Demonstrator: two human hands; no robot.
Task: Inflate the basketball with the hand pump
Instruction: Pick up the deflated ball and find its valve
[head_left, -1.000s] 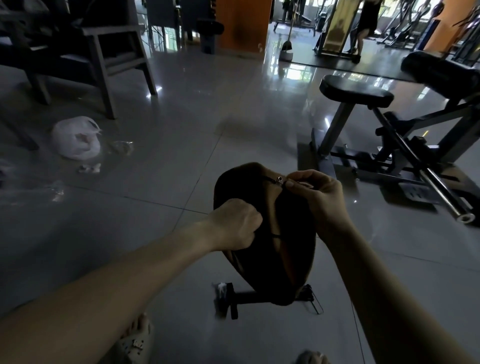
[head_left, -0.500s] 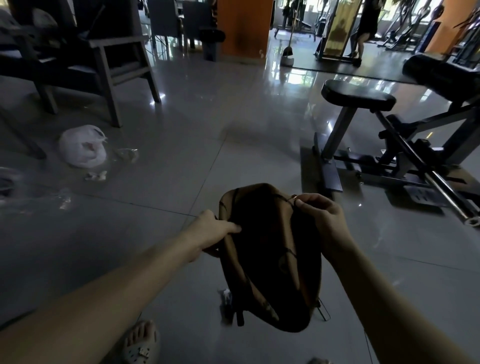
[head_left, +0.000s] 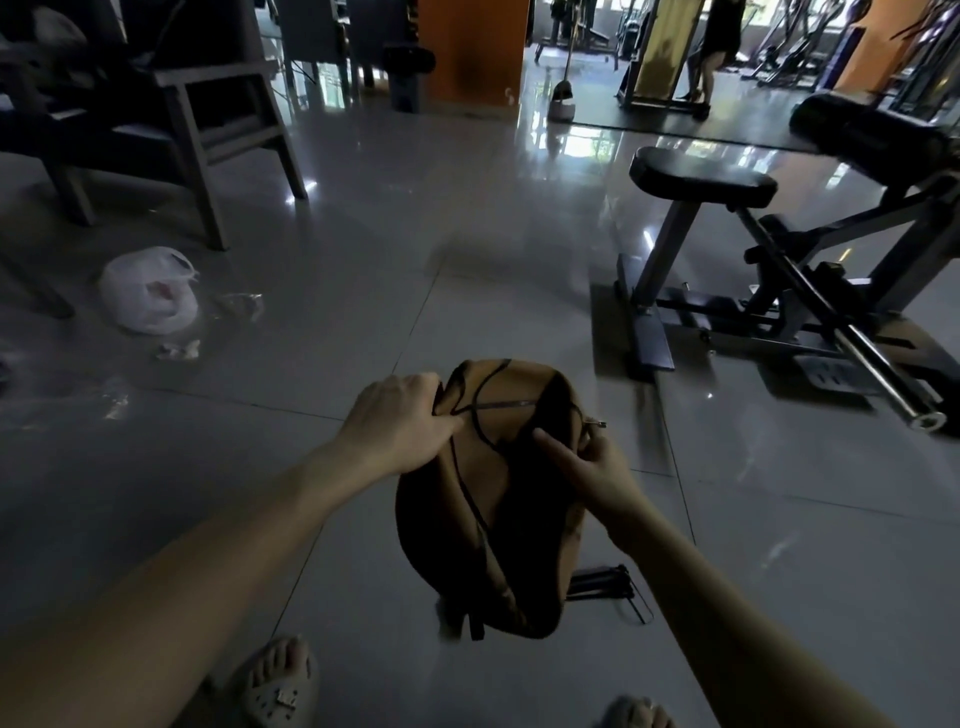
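Observation:
A limp, deflated brown basketball (head_left: 514, 499) with black seams hangs folded over the floor in front of me. My left hand (head_left: 400, 423) pinches its upper left edge. My right hand (head_left: 589, 470) holds the upper right side, with the thumb pressed into the ball's face. A small metal needle fitting (head_left: 597, 423) pokes out from between that hand's fingers. A thin silvery line (head_left: 506, 404) crosses the top of the ball. The black hand pump (head_left: 605, 582) lies on the tiles under the ball, mostly hidden by it.
A weight bench with a padded seat (head_left: 701, 176) and a steel bar (head_left: 883, 374) stands to the right. A white plastic bag (head_left: 148, 296) and scraps lie at the left, near a wooden chair (head_left: 223, 130). My sandalled foot (head_left: 280, 686) is below. A person stands far back.
The ball has sunk lower and turned. My left hand went from a fist on its middle to its upper left edge. My right hand shifted from the top to the right side.

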